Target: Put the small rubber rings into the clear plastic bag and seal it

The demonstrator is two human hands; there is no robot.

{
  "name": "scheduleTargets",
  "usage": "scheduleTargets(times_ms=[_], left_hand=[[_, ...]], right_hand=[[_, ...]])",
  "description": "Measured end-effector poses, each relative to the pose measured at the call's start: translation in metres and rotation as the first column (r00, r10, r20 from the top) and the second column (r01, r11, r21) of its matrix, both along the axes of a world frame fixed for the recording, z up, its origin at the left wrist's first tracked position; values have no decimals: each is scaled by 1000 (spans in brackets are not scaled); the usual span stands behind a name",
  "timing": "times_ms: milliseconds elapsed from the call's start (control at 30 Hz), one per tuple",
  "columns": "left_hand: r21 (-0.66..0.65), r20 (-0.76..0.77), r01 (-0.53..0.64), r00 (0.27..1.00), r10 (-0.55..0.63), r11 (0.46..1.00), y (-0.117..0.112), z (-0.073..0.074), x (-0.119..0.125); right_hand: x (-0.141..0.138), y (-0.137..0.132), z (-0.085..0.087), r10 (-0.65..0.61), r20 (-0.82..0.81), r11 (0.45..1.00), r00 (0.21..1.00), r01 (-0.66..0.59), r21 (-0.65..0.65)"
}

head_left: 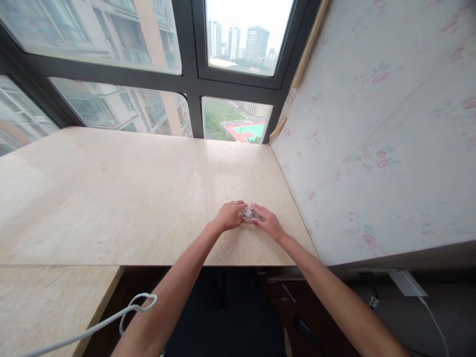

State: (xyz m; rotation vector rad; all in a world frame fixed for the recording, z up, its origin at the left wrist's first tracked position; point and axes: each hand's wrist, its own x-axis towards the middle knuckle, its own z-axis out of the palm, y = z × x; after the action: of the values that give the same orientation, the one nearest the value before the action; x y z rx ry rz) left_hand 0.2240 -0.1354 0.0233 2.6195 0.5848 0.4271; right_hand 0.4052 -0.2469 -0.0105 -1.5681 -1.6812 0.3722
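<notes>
**Single head cam, forward-down over the ledge**

One view, worn on the person's head. Looks from above, on the near-edge side of the stone ledge (pixel 122 198), across to the far edge and window frame (pixel 191 84). Pitched down enough to catch the lap (pixel 226 317) at frame bottom. Wide: both right corners in frame, near edge runs out at left, wall (pixel 372 148) fills the right. Close on the arms; left hand (pixel 228 215) and right hand (pixel 273 225) just below mid-frame.
</notes>
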Motion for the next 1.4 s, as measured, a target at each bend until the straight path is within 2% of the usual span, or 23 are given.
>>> scheduleTargets(times_ms=[233, 433, 633, 767, 900, 1000, 1167, 1400], left_hand=[[36, -65, -44, 997, 46, 998, -9, 5, -2], [52, -68, -41, 997, 44, 998, -12, 5, -5], [38, 40, -40, 998, 39, 998, -18, -15, -13], [56, 122, -65, 991, 58, 996, -24, -27, -18], [42, 196, -61, 979, 52, 997, -24, -29, -17], [35, 227, -101, 970, 90, 994, -24, -31, -17], [25, 241, -176, 956, 165, 984, -25, -30, -18], [58, 174, -191, 968, 179, 980, -27, -27, -19]], right_hand=[[-5, -5, -5, 2, 63, 1000, 998, -3, 12], [-6, -8, -9, -103, 58, 994, 993, 105, -29], [-9, -9, -3, -90, 51, 996, 995, 90, -2], [-10, -10, 2, -55, -14, 998, 998, 55, 9], [-8, -11, 4, -107, -225, 994, 968, 110, -1], [-7, -12, 5, -95, -356, 995, 930, 94, -19], [-8, -12, 7, -9, -311, 998, 950, 26, 50], [-9, -11, 0, -60, -319, 996, 946, 77, 42]])
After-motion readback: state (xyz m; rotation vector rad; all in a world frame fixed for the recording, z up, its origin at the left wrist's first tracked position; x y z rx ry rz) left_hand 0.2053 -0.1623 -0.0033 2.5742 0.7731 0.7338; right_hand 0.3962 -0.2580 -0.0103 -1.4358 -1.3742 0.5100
